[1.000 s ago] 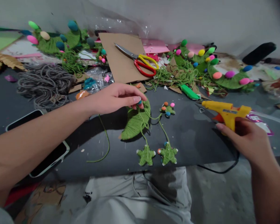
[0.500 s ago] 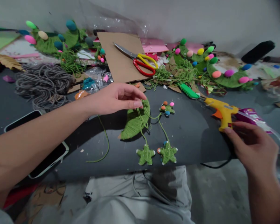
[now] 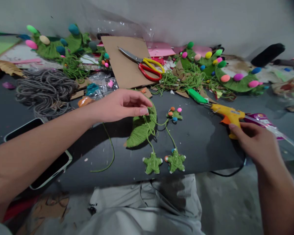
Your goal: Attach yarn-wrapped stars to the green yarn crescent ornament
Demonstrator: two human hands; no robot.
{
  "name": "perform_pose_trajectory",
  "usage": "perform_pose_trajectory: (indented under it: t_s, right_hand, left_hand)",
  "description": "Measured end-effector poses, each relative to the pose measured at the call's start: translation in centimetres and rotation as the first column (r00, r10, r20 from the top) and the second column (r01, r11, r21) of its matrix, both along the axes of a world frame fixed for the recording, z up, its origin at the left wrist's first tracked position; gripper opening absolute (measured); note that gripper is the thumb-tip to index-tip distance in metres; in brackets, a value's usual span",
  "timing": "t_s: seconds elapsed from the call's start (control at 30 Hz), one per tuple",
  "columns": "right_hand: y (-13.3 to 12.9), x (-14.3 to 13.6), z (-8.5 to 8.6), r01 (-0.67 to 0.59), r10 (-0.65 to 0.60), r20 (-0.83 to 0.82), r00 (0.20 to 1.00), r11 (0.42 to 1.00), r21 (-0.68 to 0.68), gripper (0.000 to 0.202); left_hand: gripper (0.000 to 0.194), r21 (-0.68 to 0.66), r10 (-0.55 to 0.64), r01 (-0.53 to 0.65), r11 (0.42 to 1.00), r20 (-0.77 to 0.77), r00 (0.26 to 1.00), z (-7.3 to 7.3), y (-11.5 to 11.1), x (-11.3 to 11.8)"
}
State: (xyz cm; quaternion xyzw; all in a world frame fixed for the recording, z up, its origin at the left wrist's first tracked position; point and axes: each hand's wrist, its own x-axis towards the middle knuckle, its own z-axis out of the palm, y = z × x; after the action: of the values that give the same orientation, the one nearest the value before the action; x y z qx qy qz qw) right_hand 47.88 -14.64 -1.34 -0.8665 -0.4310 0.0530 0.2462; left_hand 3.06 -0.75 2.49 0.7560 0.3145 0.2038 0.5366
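Observation:
My left hand (image 3: 127,106) is bent over a green yarn-wrapped crescent (image 3: 139,132), thumb and fingertips closed on thin green yarn (image 3: 149,125). The hand hides the crescent's upper part. Strands run from there to two green yarn stars, one star (image 3: 152,163) beside another star (image 3: 175,161), near the table's front edge. A third, small star (image 3: 175,114) with coloured pompoms lies right of the crescent. On the right, my right hand (image 3: 258,140) grips the handle of a yellow hot glue gun (image 3: 229,114), its nozzle pointing left and a clear glue stick out the back.
Red-and-yellow scissors (image 3: 150,68) lie on a cardboard sheet (image 3: 127,76) at the back. Grey cord (image 3: 45,88) and a phone (image 3: 54,169) are at left. Pompom-covered green crescents (image 3: 237,78) and yarn scraps line the back, with a green brush-like piece (image 3: 197,96) near the nozzle.
My right hand has moved slightly left and closed further round the glue gun's handle, and the gun has shifted a little left with it. My left hand stays almost where it was.

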Motion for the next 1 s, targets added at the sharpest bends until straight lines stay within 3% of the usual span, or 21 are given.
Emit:
perform_pose_trajectory:
  t_s: [0.13, 0.3, 0.5, 0.7, 0.87, 1.0]
  right_hand:
    - [-0.5, 0.4, -0.7, 0.011, -0.006, -0.079, 0.997, 0.998, 0.065, 0.060]
    - [-1.2, 0.0, -0.4, -0.009, 0.074, -0.277, 0.958, 0.974, 0.226, 0.056]
    - [-0.7, -0.4, 0.1, -0.108, 0.191, -0.349, 0.917, 0.964, 0.242, 0.067]
    - [-0.6, -0.1, 0.0, -0.240, 0.267, -0.251, 0.930, 0.962, 0.133, 0.050]
    - [-0.9, 0.3, -0.1, -0.256, 0.265, -0.093, 0.960, 0.961, 0.101, 0.060]
    - [-1.3, 0.4, -0.2, -0.330, 0.339, -0.097, 0.936, 0.939, 0.098, 0.062]
  left_hand:
    - [0.026, -0.011, 0.005, -0.005, 1.000, 0.006, 1.000, 0.0, -0.1, 0.0]
    - [0.025, -0.019, 0.011, -0.011, 1.000, 0.017, 1.000, -0.1, -0.1, 0.0]
    - [0.029, -0.004, 0.005, -0.005, 1.000, -0.002, 1.000, 0.0, 0.0, 0.0]
    - [0.028, -0.001, 0.004, -0.004, 1.000, -0.009, 1.000, 0.1, -0.1, 0.0]
    - [0.030, 0.000, 0.007, -0.007, 1.000, -0.015, 1.000, 0.1, -0.1, 0.1]
    - [0.029, -0.004, 0.011, -0.011, 1.000, -0.017, 1.000, 0.1, -0.1, 0.1]
